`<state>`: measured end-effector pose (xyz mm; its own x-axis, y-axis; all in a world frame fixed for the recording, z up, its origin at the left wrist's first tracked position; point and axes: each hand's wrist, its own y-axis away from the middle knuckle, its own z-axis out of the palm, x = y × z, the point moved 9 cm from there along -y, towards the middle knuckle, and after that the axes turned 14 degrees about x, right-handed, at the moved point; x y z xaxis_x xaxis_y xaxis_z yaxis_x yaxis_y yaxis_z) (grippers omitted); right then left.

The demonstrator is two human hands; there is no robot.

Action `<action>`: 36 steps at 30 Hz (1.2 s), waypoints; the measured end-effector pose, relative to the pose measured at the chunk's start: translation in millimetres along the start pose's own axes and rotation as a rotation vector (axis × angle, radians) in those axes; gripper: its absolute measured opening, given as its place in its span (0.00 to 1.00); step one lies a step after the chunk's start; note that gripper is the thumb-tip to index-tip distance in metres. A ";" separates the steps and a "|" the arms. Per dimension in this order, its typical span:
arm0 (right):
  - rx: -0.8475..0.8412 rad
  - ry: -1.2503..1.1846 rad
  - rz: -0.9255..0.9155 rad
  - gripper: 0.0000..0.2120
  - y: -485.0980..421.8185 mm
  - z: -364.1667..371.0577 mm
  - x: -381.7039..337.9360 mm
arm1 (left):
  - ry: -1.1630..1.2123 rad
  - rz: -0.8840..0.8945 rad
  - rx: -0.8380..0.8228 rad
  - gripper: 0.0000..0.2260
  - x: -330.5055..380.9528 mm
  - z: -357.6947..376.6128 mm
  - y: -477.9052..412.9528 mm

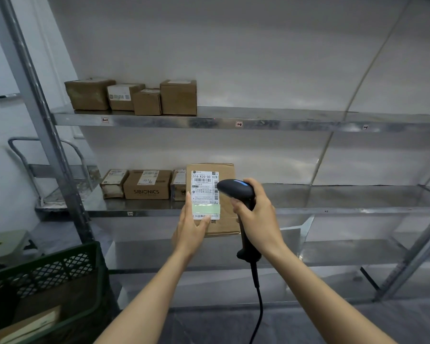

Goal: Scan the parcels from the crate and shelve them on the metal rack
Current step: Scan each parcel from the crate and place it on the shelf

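I hold the flat brown cardboard parcel (226, 220) upright before the grey metal rack (333, 197), left hand (193, 232) pinching its lower edge so the white label's barcode faces the black corded scanner (235, 189) gripped in my right hand (257, 211).

Cardboard parcel (224, 227) upright in the left hand (191, 229), black scanner (233, 188) in the right hand (258, 209), before the metal rack (283, 124).

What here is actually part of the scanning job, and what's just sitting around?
Part of the job: parcel in the left hand, scanner in the right hand, green crate, metal rack, shelved parcels.
Just lying about: hand trolley, green stool.
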<state>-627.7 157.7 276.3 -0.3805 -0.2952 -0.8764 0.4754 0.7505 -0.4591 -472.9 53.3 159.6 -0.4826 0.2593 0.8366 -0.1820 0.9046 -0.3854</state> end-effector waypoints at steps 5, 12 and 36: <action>0.003 0.009 0.003 0.20 -0.2 6.6 0.4 | -0.010 0.000 -0.011 0.35 -4.5 -3.0 -2.3; 0.000 0.006 -0.020 0.21 0.6 12.5 -1.2 | -0.013 0.002 -0.029 0.35 -7.3 -3.2 -5.6; 0.110 0.031 -0.059 0.19 -28.9 -17.5 7.5 | -0.052 0.058 0.011 0.36 27.0 -17.4 -21.0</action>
<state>-658.2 144.2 285.5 -0.4334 -0.3173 -0.8435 0.5347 0.6629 -0.5241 -467.3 47.2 197.1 -0.5359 0.2928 0.7919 -0.1619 0.8849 -0.4367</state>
